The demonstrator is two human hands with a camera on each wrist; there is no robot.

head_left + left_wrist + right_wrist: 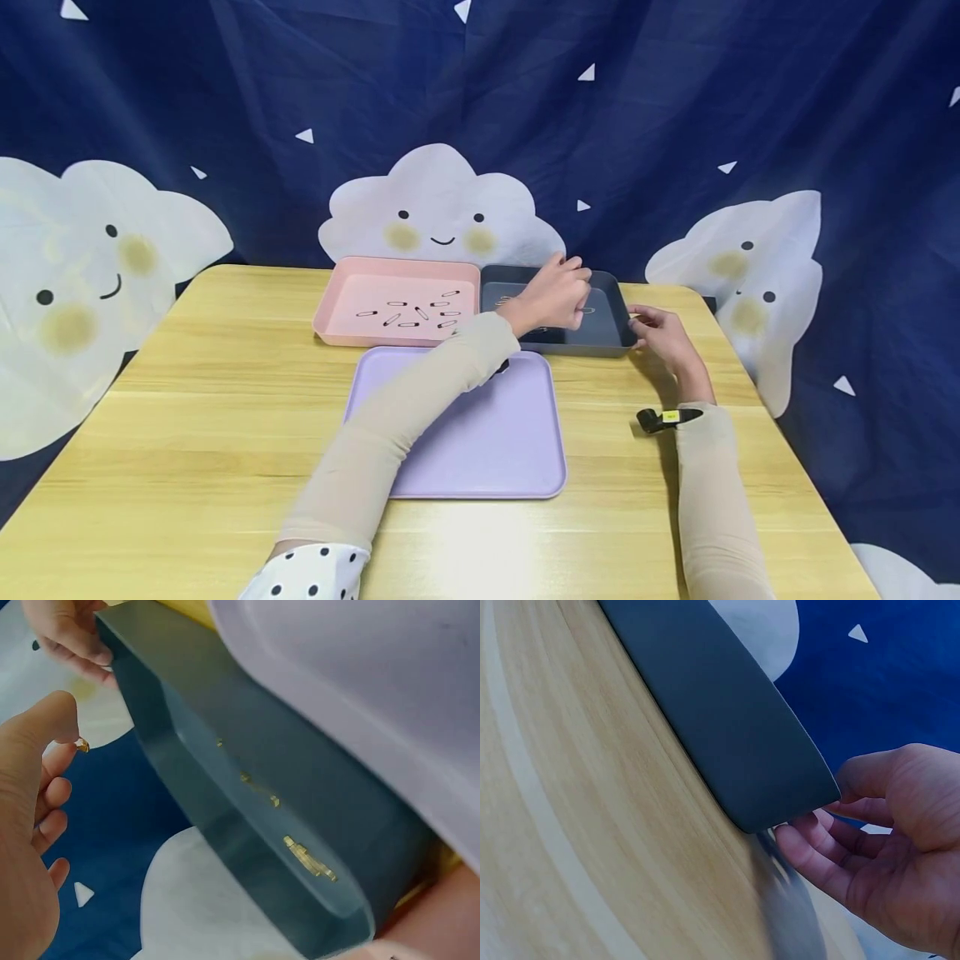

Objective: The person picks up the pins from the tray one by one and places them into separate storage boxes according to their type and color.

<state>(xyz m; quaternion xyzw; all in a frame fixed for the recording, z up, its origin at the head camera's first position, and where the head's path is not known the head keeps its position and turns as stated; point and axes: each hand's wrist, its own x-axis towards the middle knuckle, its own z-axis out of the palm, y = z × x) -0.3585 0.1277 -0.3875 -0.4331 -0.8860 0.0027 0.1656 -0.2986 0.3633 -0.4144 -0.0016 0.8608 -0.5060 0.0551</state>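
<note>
Above the dark grey tray (617,317) my left hand (558,293) is raised, back of the hand up. In the left wrist view its thumb and index finger pinch a small gold safety pin (83,745), mostly hidden by the fingertips. Several more gold safety pins (309,859) lie on the tray's floor, partly covered by the left hand in the head view. At the tray's right side, my right hand (663,337) holds the corner, thumb at the rim and fingers against the outer wall.
A pink tray (337,312) with several black-and-white safety pins (422,313) adjoins the dark tray on the left. In front lies a flat lilac tray (487,433), under the left forearm. All stand on a wooden table (187,433), with a blue cloud-print curtain (525,108) behind.
</note>
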